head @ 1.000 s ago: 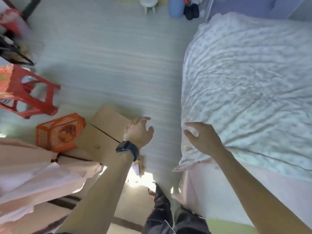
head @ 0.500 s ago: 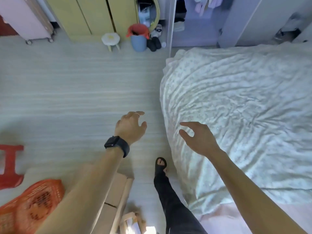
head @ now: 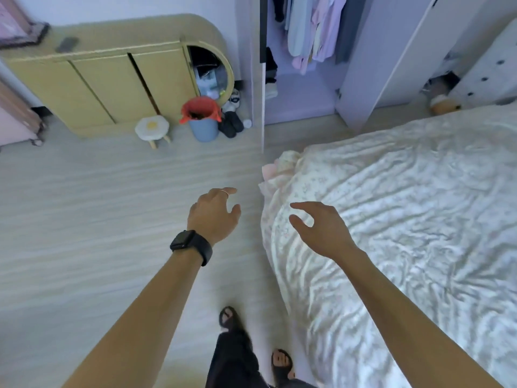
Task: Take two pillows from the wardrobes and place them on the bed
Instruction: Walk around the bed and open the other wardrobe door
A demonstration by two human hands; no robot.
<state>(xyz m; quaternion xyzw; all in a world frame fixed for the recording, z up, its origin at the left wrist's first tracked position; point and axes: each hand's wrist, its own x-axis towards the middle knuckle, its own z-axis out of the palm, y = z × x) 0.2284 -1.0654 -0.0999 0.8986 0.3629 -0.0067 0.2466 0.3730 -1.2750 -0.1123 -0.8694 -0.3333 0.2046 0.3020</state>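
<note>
The pale wood-grain floor (head: 84,219) fills the left of my view, and the bed (head: 405,219) takes up the right, covered by a rumpled white flowered sheet, with a pink frilled bundle (head: 279,169) at its near corner. Against the far wall stands a long yellow cabinet (head: 98,85) with a rounded end. To its right the wardrobe (head: 302,91) is open, its white door (head: 391,51) swung out toward the bed and pale clothes (head: 313,26) hanging inside. Whether any shape in there is a pillow I cannot tell. My two bare forearms reach forward from the bottom of the view. My left hand (head: 214,217) hangs over the floor just beside the bed's edge, fingers loosely bent and holding nothing. My right hand (head: 324,231) is above the bed's near edge, fingers spread and relaxed, also holding nothing. My sandalled foot (head: 228,317) is planted below them. By the cabinet sit a blue bin (head: 204,127) lined with a red bag and a small white stool (head: 152,128). A black watch (head: 190,243) wraps my left wrist, and a thin ring (head: 224,193) is on one left finger.
</note>
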